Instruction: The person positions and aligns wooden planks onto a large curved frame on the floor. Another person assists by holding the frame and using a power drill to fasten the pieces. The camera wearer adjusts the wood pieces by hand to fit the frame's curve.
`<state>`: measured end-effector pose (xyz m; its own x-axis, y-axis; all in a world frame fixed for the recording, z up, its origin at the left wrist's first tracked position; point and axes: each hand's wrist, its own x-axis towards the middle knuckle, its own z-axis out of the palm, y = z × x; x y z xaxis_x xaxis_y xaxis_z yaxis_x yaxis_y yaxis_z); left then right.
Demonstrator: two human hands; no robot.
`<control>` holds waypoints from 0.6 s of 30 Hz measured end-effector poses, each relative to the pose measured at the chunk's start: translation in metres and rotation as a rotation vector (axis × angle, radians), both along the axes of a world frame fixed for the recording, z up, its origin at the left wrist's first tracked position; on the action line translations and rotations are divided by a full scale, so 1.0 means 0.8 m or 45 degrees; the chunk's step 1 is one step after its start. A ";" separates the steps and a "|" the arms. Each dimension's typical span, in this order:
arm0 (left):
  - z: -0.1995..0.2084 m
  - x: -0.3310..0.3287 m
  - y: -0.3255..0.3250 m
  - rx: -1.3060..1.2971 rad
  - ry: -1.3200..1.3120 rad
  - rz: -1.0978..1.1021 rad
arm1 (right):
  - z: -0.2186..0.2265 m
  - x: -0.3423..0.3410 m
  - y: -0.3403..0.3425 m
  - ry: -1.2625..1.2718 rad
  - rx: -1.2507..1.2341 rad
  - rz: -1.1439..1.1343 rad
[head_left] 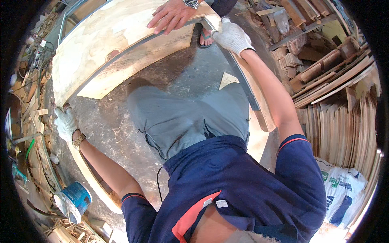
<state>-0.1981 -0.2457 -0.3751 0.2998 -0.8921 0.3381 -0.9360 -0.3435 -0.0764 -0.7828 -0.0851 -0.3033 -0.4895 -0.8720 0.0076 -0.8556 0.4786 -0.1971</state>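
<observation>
A large wooden frame with a pale plywood panel [89,44] and a dark strip along its edge stands in front of me. My left hand [67,123], in a white knitted glove, closes around its near left corner, beside a long curved-looking wooden rail [91,178]. At the far right corner, my gloved right hand [234,37] grips the frame where another wooden rail [259,107] runs back toward me. A co-worker's bare hand [173,17] lies on top of the panel, fingers spread.
Stacked boards [340,125] and offcuts crowd the right side, with a white printed sack [342,190] below them. On the left are a blue bucket [77,200] and scattered wood scraps. The co-worker's sandalled foot [206,38] stands behind the frame.
</observation>
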 end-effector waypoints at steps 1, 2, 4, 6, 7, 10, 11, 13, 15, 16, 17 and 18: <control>-0.001 0.001 -0.001 -0.003 -0.006 0.007 | 0.001 0.000 0.000 -0.022 -0.007 0.015; -0.002 0.001 -0.001 0.013 0.031 0.007 | 0.002 -0.001 0.001 -0.041 0.017 0.009; -0.003 0.004 -0.003 0.002 0.030 0.002 | 0.002 0.000 0.001 -0.081 -0.002 -0.019; -0.006 0.004 -0.003 -0.024 0.035 -0.021 | 0.001 0.000 0.005 -0.065 0.007 -0.047; -0.006 0.004 -0.005 -0.035 0.008 -0.057 | 0.003 -0.002 0.005 -0.052 -0.033 -0.002; -0.008 -0.005 0.002 -0.148 -0.037 0.023 | 0.004 0.002 0.009 -0.134 -0.168 0.126; -0.006 -0.011 0.003 -0.141 -0.028 0.034 | 0.005 0.003 0.008 -0.159 -0.151 0.128; -0.003 -0.024 0.012 -0.164 0.020 0.088 | 0.005 0.005 0.006 -0.094 -0.090 0.016; 0.005 -0.035 0.022 -0.198 0.038 0.053 | 0.003 0.006 0.005 -0.064 -0.068 0.018; 0.012 -0.040 0.026 -0.187 0.098 0.061 | 0.003 0.006 0.003 -0.028 -0.057 -0.010; 0.018 -0.045 0.030 -0.169 0.174 0.039 | 0.001 0.007 0.002 -0.019 -0.062 -0.001; 0.027 -0.048 0.034 -0.137 0.141 0.058 | 0.000 0.008 0.002 -0.006 -0.046 -0.012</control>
